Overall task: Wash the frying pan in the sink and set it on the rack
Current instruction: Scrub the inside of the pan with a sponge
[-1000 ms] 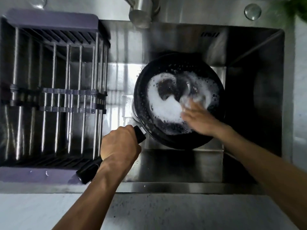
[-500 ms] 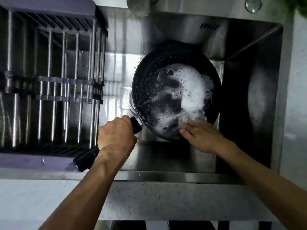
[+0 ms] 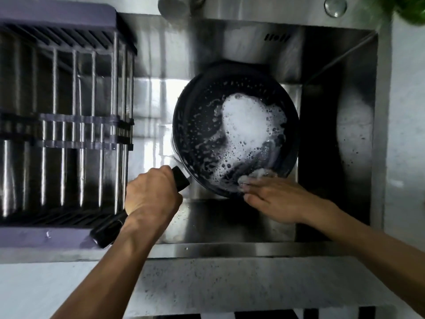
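A black frying pan point(image 3: 202, 116) is held tilted over the steel sink point(image 3: 230, 222), its inside smeared with white foam point(image 3: 246, 120). My left hand point(image 3: 151, 194) grips the pan's black handle point(image 3: 108, 231), which points toward the near left. My right hand point(image 3: 276, 196) lies at the pan's near rim, fingers fairly straight, pressing a foamy scrubbing pad point(image 3: 257, 174) against the inside. The pad is mostly hidden by suds and fingers.
A dish rack point(image 3: 57, 236) with steel bars and a purple frame spans the sink's left half. The tap spout point(image 3: 172, 5) hangs at the top centre. A grey stone counter edge point(image 3: 218, 284) runs along the near side. Green leaves point(image 3: 409, 8) show top right.
My right hand slid with the pad from the pan's middle down to its near rim, pushing foam around. The left hand kept its grip on the handle.
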Tool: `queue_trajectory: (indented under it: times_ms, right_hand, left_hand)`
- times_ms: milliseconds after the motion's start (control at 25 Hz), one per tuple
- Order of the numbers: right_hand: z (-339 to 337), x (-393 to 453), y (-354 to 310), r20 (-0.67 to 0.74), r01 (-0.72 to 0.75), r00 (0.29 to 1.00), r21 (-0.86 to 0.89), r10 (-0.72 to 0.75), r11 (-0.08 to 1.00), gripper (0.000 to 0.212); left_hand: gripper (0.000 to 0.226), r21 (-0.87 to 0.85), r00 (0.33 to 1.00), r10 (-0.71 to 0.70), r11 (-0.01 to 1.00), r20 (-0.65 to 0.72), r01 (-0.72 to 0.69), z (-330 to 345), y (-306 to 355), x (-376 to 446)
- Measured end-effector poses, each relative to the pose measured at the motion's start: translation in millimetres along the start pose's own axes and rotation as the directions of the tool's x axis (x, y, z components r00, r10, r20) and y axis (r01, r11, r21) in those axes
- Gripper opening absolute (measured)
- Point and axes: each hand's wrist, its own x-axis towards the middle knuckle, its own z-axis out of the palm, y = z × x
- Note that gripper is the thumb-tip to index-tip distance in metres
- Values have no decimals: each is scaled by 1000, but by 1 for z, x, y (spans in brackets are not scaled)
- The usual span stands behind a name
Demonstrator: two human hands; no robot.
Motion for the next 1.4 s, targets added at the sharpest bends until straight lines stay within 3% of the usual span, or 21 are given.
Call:
queue_trajectory:
  times_ms: [80, 160, 240, 320, 400, 480, 600, 640, 720, 800, 880, 1000, 1040, 1080, 1120, 1160, 1200, 1240, 1320, 1360, 1400]
  right_hand:
    - [-8, 7, 16, -39, -110, 994, -110, 106, 988, 62]
    - [-17, 21, 33, -218, -289, 948, -282, 232, 915, 57]
    - [-15, 31, 32, -124, -197, 976, -163, 178, 967, 56]
    - [-3, 53, 0, -9, 31, 1000, 148, -30, 988, 50]
    - [-8, 95, -27, -150, 217, 971, 251, -184, 943, 48]
    - [-44, 125, -16, -269, 202, 955, 285, -124, 937, 50]
    - [-34, 107, 23, -244, -37, 963, 307, 117, 951, 52]
    - [-14, 95, 18, -209, -34, 973, 301, 101, 953, 54]
    - [10, 100, -27, -151, 128, 986, 379, -75, 917, 60]
    - [-10, 128, -49, -269, 232, 954, 381, -133, 895, 57]
    - [-47, 131, -17, -309, 82, 951, 352, 33, 932, 52]
    - [-10, 94, 6, -217, -119, 954, 365, 209, 923, 51]
    - [7, 87, -26, -146, -17, 985, 454, 93, 891, 53]
    - [10, 91, -63, -170, 180, 982, 660, -88, 729, 57]
    - [-1, 104, -93, -279, 334, 942, 841, -188, 426, 61]
    - [-23, 122, -110, -413, 436, 899, 877, -148, 203, 64]
    - [-53, 141, -109, -506, 502, 862, 859, 17, 102, 66]
    - [-77, 152, -101, -555, 546, 803, 831, 216, 105, 68]
    - [-83, 169, -101, -543, 543, 712, 828, 445, 143, 77]
    - [-77, 174, -109, -519, 502, 710, 847, 476, 176, 85]
    - [-68, 177, -115, -562, 515, 724, 826, 401, 229, 91]
  left_hand:
    - [29, 7, 1000, 15, 1000, -12, -15, 0, 0, 1]
    - [29, 7, 1000, 24, 1000, -15, -24, 1, 0, 2]
    - [29, 7, 1000, 7, 1000, -7, -7, 1, 0, 3]
    - [28, 14, 1000, 11, 1000, -17, -11, 1, 0, 1]
    - [28, 14, 1000, 17, 1000, -6, -17, 1, 0, 0]
    - [29, 3, 1000, 27, 1000, 8, -27, 2, 2, 1]
    - [31, 0, 1000, 23, 1000, 20, -23, 0, 0, 3]
    - [31, 0, 1000, 20, 1000, 21, -20, 0, -1, 3]
    - [31, -8, 1000, 21, 1000, 21, -21, 1, 0, 2]
    - [31, -31, 999, 23, 999, 24, -22, 1, 1, 2]
    - [31, -40, 1000, 23, 999, 20, -23, 1, 0, 4]
    - [31, -26, 999, 27, 999, 19, -27, 1, -2, 3]
    - [31, -29, 999, 27, 999, 24, -27, 2, -1, 3]
    - [31, -32, 999, 26, 999, 32, -25, 2, -1, 4]
    - [31, -34, 999, 20, 999, 42, -18, 3, -2, 3]
    - [31, -40, 999, 14, 999, 43, -13, 4, -3, 3]
    - [31, -54, 999, 16, 998, 31, -14, 5, -1, 4]
    - [31, -62, 1000, 12, 998, 27, -10, 6, 0, 5]
    - [31, -66, 1000, 1, 998, 27, 0, 6, -2, 5]
    - [31, -63, 1000, 1, 998, 26, 0, 5, -2, 5]
    - [31, -60, 1000, 1, 998, 28, 1, 3, -3, 4]
